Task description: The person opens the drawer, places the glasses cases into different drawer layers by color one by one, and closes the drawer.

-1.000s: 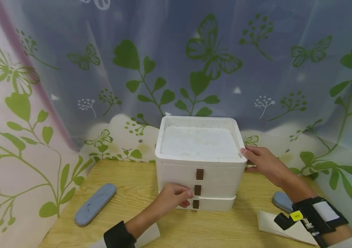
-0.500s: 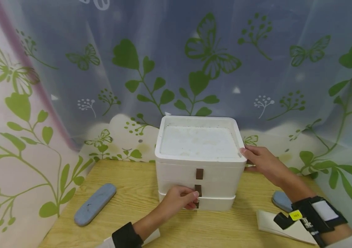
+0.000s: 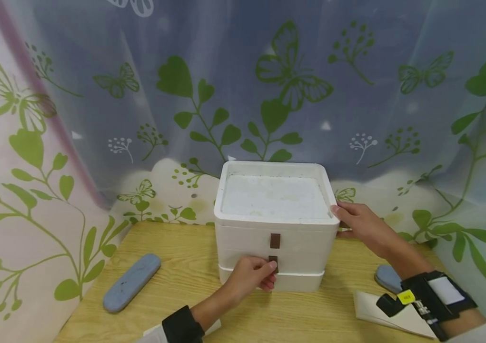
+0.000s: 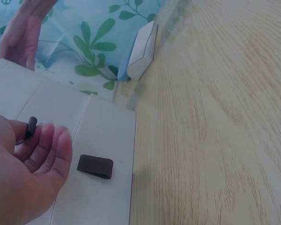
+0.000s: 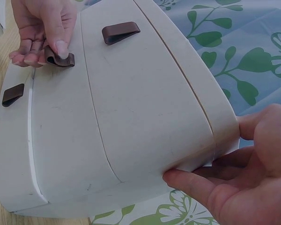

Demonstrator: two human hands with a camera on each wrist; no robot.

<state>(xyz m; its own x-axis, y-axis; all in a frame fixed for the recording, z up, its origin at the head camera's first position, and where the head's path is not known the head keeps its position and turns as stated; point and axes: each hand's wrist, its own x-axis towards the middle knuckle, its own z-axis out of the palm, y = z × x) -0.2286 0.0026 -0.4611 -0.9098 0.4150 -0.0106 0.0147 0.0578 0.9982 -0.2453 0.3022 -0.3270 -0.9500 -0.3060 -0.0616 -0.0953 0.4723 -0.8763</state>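
Note:
A white cabinet of three drawers stands against the curtain, each drawer with a brown pull tab. My left hand pinches the middle drawer's pull tab between thumb and forefinger; its other fingers are loosely curled below. The top pull tab and bottom pull tab hang untouched. The bottom drawer juts out a little past the ones above. My right hand grips the cabinet's right side, thumb at the top rim, other fingers spread along the side wall in the right wrist view.
A long blue-grey case lies on the wooden table at the left. Another blue object and a cream folded item lie at the right by my forearm. A patterned curtain rises right behind the cabinet.
My left hand has moved right and slightly up across the drawer fronts, and now pinches the middle pull tab. My right hand has stayed on the cabinet's side.

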